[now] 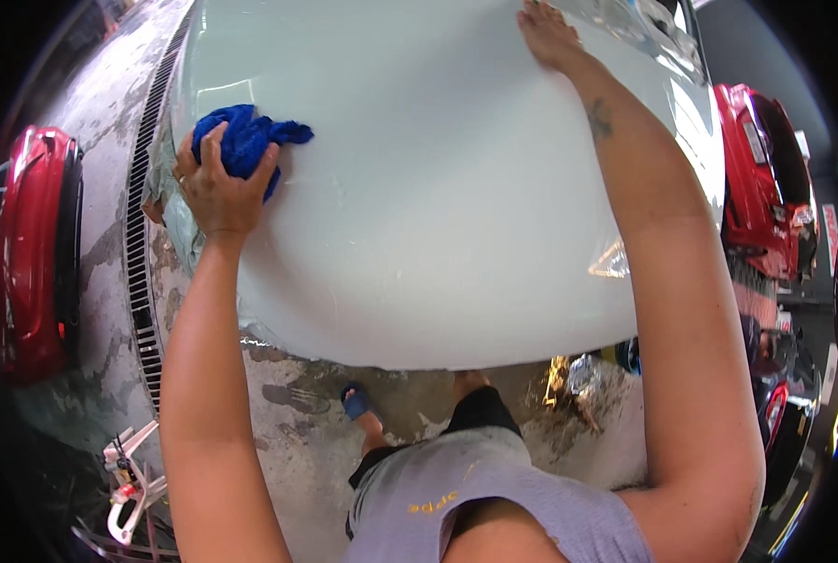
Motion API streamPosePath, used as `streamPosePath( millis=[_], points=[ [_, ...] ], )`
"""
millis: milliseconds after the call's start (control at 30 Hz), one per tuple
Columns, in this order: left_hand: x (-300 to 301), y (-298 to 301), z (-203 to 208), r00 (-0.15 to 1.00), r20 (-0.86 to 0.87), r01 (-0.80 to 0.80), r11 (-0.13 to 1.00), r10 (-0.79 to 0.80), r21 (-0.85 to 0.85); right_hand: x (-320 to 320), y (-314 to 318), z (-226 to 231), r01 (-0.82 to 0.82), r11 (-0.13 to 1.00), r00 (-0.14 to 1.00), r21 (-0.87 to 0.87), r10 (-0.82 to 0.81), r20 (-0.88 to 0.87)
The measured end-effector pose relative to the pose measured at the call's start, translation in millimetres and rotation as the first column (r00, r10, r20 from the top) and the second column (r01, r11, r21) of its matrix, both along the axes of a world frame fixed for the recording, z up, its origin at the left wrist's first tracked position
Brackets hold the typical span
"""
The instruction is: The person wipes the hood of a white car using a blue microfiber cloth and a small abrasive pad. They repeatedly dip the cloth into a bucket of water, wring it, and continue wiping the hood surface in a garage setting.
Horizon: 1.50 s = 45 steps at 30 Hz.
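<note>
A large, pale car body panel (419, 235) with a smooth, rounded surface spreads out in front of me. At its left side my left hand (220, 197) grips a bunched blue cloth (242, 141), fingers curled around it, and the cloth rests on the panel. One loose end of the cloth sticks out to the right. Far off at the upper right, my right hand (550, 36) lies on the panel with fingers stretched out and nothing seen in it. Part of that hand is close to the picture's top edge.
Thin greenish sheeting (186, 220) hangs along the panel's left edge. Beyond it a drain grate (145, 272) runs along the floor. A red bumper (39, 253) stands at the left, and a red car part (766, 178) at the right. A white plastic piece (130, 488) lies at lower left.
</note>
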<state>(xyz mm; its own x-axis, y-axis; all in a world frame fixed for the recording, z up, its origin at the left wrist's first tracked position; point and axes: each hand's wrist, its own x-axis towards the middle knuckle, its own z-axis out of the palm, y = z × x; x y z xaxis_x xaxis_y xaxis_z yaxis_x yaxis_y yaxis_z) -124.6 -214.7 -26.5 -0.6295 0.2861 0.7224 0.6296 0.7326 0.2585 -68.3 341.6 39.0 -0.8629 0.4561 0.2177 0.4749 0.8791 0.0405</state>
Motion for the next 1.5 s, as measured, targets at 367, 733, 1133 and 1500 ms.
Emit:
streamPosePath(
  millis=[367, 733, 1133, 1500],
  points=[
    [0, -5, 2, 0.993, 0.02, -0.113, 0.993, 0.113, -0.036, 408, -397, -146, -0.046, 0.982, 0.999, -0.184, 0.049, 0.015],
    [1, -19, 3, 1.0, -0.02, -0.025, 0.999, 0.024, -0.036, 150, -215, -41, -0.138, 0.989, 0.99, -0.054, 0.137, -0.028],
    [-4, -11, 2, 1.0, 0.006, 0.022, 0.999, -0.022, -0.035, 35, -160, 2, -0.038, 0.998, 0.996, -0.049, 0.034, -0.079],
    [-37, -17, 12, 0.986, 0.134, 0.102, 0.993, -0.094, -0.053, 385, -498, -173, -0.001, 0.972, 0.999, -0.235, -0.008, -0.037]
  ],
)
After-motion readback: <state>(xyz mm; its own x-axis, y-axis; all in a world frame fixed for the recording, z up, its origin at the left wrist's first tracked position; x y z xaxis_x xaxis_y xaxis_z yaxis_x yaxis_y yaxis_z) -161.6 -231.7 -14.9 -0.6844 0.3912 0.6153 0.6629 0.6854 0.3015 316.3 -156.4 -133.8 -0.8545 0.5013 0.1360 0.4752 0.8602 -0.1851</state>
